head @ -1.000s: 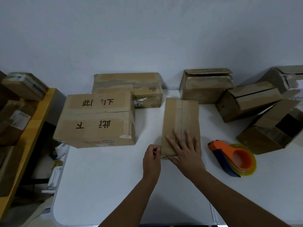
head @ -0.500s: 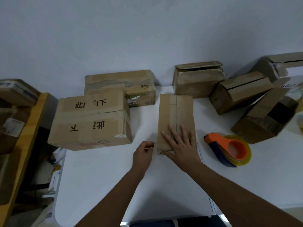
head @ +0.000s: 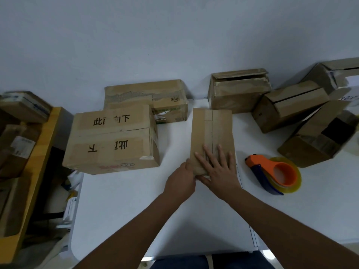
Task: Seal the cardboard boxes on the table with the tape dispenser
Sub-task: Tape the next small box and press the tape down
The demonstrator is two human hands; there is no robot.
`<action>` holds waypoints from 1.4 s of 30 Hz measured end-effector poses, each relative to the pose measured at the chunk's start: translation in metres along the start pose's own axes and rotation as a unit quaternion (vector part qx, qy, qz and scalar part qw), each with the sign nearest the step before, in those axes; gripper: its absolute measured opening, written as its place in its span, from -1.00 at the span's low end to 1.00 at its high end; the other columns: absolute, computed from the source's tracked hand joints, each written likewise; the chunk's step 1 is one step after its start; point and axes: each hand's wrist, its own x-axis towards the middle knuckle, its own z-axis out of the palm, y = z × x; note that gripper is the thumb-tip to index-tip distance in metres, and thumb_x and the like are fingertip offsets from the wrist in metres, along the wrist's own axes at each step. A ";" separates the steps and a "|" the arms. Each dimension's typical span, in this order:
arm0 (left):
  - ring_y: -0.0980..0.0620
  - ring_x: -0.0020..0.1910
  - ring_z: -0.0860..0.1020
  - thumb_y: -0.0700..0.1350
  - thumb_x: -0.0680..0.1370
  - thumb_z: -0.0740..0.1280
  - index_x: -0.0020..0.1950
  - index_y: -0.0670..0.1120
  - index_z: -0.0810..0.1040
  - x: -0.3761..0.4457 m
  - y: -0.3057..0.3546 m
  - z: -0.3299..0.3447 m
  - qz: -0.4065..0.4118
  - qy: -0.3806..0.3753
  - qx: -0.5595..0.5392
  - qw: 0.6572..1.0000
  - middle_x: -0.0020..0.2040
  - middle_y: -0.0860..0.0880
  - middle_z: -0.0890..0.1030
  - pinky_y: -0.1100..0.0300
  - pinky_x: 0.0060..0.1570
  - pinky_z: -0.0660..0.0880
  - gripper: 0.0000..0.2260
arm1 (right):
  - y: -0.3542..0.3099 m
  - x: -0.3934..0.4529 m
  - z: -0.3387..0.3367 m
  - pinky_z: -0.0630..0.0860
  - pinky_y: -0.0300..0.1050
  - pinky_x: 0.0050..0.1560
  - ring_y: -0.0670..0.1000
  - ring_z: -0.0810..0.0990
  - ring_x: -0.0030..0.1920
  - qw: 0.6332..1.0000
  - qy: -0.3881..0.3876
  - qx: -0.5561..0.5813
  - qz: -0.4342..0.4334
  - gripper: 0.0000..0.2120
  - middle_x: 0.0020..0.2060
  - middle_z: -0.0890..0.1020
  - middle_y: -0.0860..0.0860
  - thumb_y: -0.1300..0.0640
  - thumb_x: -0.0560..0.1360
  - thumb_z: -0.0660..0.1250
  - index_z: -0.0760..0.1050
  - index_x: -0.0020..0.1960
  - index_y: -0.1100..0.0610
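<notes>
Pressing right hand (head: 219, 169) on box (head: 212, 131)

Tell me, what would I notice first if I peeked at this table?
Probably the bright orange tape dispenser, lying on the white table at the right. Next, two hands on the narrow box in the middle: the right hand flat on top, the left hand at its near corner.

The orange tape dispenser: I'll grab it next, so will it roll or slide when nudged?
The orange tape dispenser with its clear tape roll lies on its side, so it probably won't roll. On the smooth white table it may well slide. It looks like light, rigid plastic.
</notes>
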 end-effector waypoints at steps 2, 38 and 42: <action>-0.14 0.29 0.48 0.03 0.64 0.26 0.59 -0.17 0.10 0.006 -0.007 -0.011 0.018 -0.043 -0.025 0.999 0.44 -0.17 0.39 0.03 0.23 0.45 -0.38 | -0.001 0.000 0.000 -0.32 0.27 0.46 0.22 -0.30 0.54 1.000 0.000 0.004 -0.004 -0.29 0.57 -0.21 -0.07 -0.41 0.52 -0.03 -0.25 0.55 -0.22; -0.07 0.57 -0.29 -0.35 0.55 0.22 0.60 0.23 -0.03 0.044 -0.003 -0.030 0.256 -0.068 0.289 0.920 0.62 0.14 -0.16 -0.18 0.47 -0.29 -0.22 | 0.059 -0.054 -0.048 0.38 0.07 0.35 0.06 0.38 0.32 0.872 0.170 0.409 0.207 -0.58 0.33 0.36 0.07 0.07 0.61 0.26 0.29 0.42 0.12; -0.09 0.55 0.06 -0.41 0.45 0.21 0.49 0.13 0.31 0.038 -0.005 -0.035 0.272 0.013 0.233 0.934 0.56 0.05 0.18 -0.09 0.49 0.04 -0.31 | 0.069 -0.039 -0.043 0.18 -0.04 0.48 0.07 0.20 0.48 0.879 0.113 0.414 0.209 -0.47 0.49 0.22 0.09 0.03 0.62 0.23 0.18 0.51 0.17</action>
